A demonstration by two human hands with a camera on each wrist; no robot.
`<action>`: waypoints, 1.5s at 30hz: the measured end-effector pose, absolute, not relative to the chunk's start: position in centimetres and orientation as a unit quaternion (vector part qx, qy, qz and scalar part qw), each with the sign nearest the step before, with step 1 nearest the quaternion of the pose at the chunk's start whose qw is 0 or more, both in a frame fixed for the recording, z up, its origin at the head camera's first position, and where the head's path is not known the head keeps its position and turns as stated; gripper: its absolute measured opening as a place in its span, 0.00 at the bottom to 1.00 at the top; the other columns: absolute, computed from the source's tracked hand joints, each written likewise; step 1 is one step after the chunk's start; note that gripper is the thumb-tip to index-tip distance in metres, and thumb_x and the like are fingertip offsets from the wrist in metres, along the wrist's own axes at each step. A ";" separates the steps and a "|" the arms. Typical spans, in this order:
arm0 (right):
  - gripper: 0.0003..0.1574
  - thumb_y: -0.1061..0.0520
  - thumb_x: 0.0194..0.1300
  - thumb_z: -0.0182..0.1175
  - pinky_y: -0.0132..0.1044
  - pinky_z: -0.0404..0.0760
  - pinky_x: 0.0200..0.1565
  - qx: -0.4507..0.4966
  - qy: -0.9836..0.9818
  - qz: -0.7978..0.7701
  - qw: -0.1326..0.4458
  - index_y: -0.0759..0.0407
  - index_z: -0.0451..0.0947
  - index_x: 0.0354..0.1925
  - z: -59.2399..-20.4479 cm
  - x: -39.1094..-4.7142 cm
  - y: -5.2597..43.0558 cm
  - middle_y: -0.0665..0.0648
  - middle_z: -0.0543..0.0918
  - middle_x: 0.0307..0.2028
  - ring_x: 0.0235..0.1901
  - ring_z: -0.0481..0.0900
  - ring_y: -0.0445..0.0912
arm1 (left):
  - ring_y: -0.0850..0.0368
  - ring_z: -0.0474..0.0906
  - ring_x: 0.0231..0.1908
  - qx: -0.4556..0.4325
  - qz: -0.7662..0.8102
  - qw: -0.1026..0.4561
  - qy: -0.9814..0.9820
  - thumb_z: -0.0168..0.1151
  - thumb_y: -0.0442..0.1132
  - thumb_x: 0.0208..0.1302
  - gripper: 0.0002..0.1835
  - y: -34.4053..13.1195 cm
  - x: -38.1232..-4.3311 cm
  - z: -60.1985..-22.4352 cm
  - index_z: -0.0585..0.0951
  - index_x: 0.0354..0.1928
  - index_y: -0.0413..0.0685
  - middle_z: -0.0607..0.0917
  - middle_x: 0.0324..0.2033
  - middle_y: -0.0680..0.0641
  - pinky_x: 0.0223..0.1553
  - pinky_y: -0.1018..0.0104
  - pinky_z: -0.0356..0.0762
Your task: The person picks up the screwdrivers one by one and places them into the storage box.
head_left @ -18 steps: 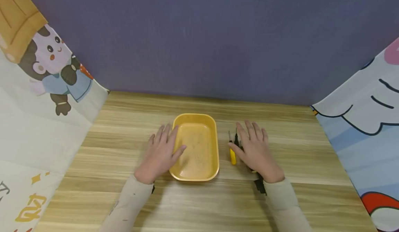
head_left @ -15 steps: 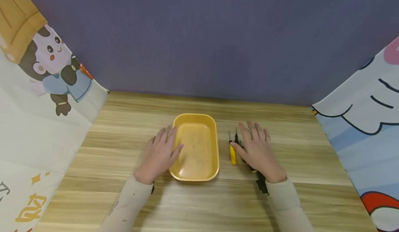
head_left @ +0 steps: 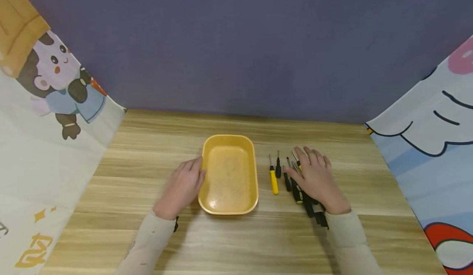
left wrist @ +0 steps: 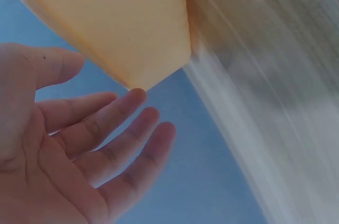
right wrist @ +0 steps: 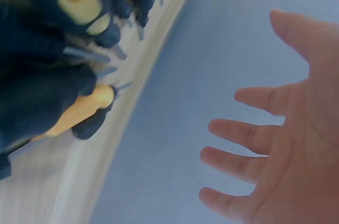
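Note:
A yellow-orange plastic tray stands on the table in the head view. My left hand is at its left rim; in the left wrist view the thumb and relaxed fingers are spread apart right by the tray's wall. Several screwdrivers lie to the right of the tray, among them a yellow-handled screwdriver and a small black screwdriver. My right hand hovers over the rest of the group with fingers spread, partly hiding it. The right wrist view has black-and-yellow handles below the palm, which holds nothing.
The wood-grain table ends at a dark blue-grey backdrop. Printed cartoon sheets flank it, the left sheet and the right sheet. Black handles lie by the right wrist.
My right hand has moved right, uncovering more screwdrivers. The left hand has drawn back a little from over the tray to its left rim. The view has shifted slightly.

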State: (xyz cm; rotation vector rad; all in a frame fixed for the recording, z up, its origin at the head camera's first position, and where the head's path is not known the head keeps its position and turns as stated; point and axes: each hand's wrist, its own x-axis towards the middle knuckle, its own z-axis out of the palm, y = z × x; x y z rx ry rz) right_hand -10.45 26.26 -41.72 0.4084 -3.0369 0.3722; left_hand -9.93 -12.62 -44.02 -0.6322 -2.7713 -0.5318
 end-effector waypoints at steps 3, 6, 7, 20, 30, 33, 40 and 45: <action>0.48 0.35 0.74 0.53 0.76 0.50 0.63 0.123 -0.985 0.122 0.018 0.66 0.54 0.75 -42.0 -10.7 26.9 0.76 0.59 0.70 0.68 0.55 0.72 | 0.37 0.79 0.52 -0.216 -0.183 0.127 -0.951 0.61 0.38 0.72 0.23 -12.7 -10.0 -44.2 0.74 0.63 0.29 0.81 0.54 0.32 0.51 0.45 0.82; 0.48 0.36 0.75 0.51 0.76 0.51 0.63 0.114 -0.986 0.121 0.005 0.68 0.54 0.75 -42.0 -10.8 27.6 0.76 0.61 0.68 0.67 0.56 0.72 | 0.37 0.80 0.50 -0.217 -0.183 0.134 -0.949 0.62 0.36 0.71 0.22 -12.8 -10.0 -44.4 0.75 0.61 0.29 0.82 0.52 0.33 0.49 0.46 0.83; 0.48 0.36 0.75 0.51 0.76 0.53 0.63 0.113 -0.987 0.118 0.005 0.68 0.54 0.75 -42.0 -10.9 27.9 0.76 0.62 0.68 0.66 0.58 0.72 | 0.37 0.80 0.50 -0.217 -0.184 0.136 -0.949 0.62 0.36 0.70 0.22 -12.8 -10.0 -44.4 0.76 0.61 0.29 0.83 0.51 0.33 0.49 0.46 0.83; 0.35 0.49 0.76 0.55 0.73 0.71 0.51 0.073 -0.991 0.114 -0.016 0.72 0.64 0.68 -43.2 -12.0 30.3 0.79 0.71 0.59 0.55 0.72 0.74 | 0.38 0.81 0.48 -0.216 -0.178 0.141 -0.950 0.61 0.37 0.71 0.21 -13.0 -10.3 -44.6 0.77 0.60 0.30 0.84 0.49 0.34 0.46 0.47 0.84; 0.22 0.53 0.74 0.56 0.67 0.79 0.39 0.061 -0.991 0.118 -0.009 0.70 0.78 0.55 -45.2 -13.4 31.8 0.73 0.80 0.46 0.42 0.79 0.68 | 0.38 0.82 0.46 -0.214 -0.184 0.141 -0.949 0.62 0.37 0.70 0.20 -13.0 -10.2 -44.6 0.78 0.59 0.31 0.84 0.48 0.34 0.44 0.48 0.85; 0.20 0.54 0.73 0.58 0.63 0.81 0.35 0.057 -0.990 0.125 -0.020 0.70 0.80 0.51 -45.4 -13.9 32.1 0.70 0.83 0.41 0.36 0.82 0.63 | 0.39 0.82 0.46 -0.210 -0.184 0.133 -0.951 0.62 0.37 0.71 0.21 -12.9 -10.1 -44.7 0.78 0.60 0.31 0.84 0.48 0.34 0.44 0.48 0.85; 0.16 0.52 0.71 0.61 0.53 0.82 0.31 0.049 -0.987 0.139 -0.070 0.67 0.82 0.41 -45.4 -14.5 32.5 0.61 0.85 0.33 0.28 0.81 0.52 | 0.39 0.81 0.47 -0.204 -0.183 0.127 -0.953 0.62 0.37 0.70 0.21 -12.8 -10.1 -44.6 0.78 0.60 0.32 0.84 0.49 0.34 0.45 0.47 0.85; 0.16 0.51 0.69 0.64 0.54 0.82 0.31 0.052 -0.987 0.131 -0.075 0.65 0.85 0.36 -45.3 -14.9 32.5 0.60 0.84 0.33 0.29 0.80 0.52 | 0.39 0.81 0.47 -0.206 -0.183 0.128 -0.953 0.63 0.37 0.70 0.21 -12.7 -10.2 -44.5 0.78 0.60 0.31 0.84 0.48 0.34 0.45 0.48 0.85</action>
